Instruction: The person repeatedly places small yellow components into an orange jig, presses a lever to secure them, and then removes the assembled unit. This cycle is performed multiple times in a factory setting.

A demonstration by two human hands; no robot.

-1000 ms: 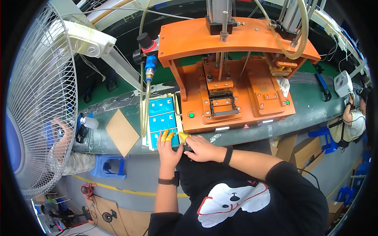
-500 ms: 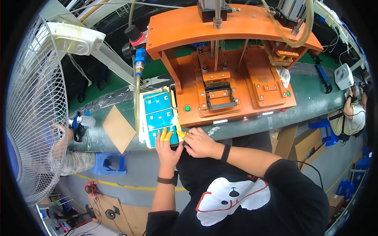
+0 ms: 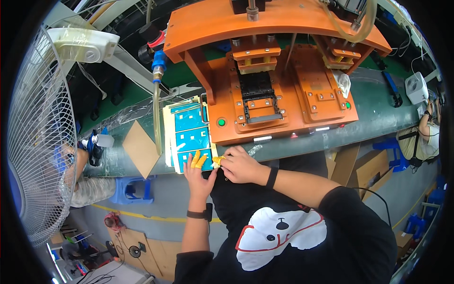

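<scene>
Blue sheets (image 3: 191, 140) with small white cut-out shapes lie on a stack of pale backing paper at the table's front edge. My left hand (image 3: 198, 182) rests on the nearest blue part, its fingers stretched out, with yellow covers on some fingertips. Beside it, my right hand (image 3: 241, 165) is closed, thumb and yellow-covered forefinger pinched at the stack's right near corner; whatever is in the pinch is too small to make out. Behind them stands an orange press (image 3: 279, 135), its left upper plate (image 3: 256, 54) raised above a black fixture (image 3: 257, 92).
A brown diamond-shaped board (image 3: 142, 149) lies left of the stack, by a clear hose (image 3: 157, 118). A large fan (image 3: 45, 137) fills the left side. Green buttons (image 3: 221, 122) sit on the press base. Other people work at both far sides; cardboard boxes (image 3: 373, 173) stand at right.
The press's left upper plate has risen, uncovering the black fixture below it. My hands stay at the sheet stack with little movement; the whole view has shifted slightly.
</scene>
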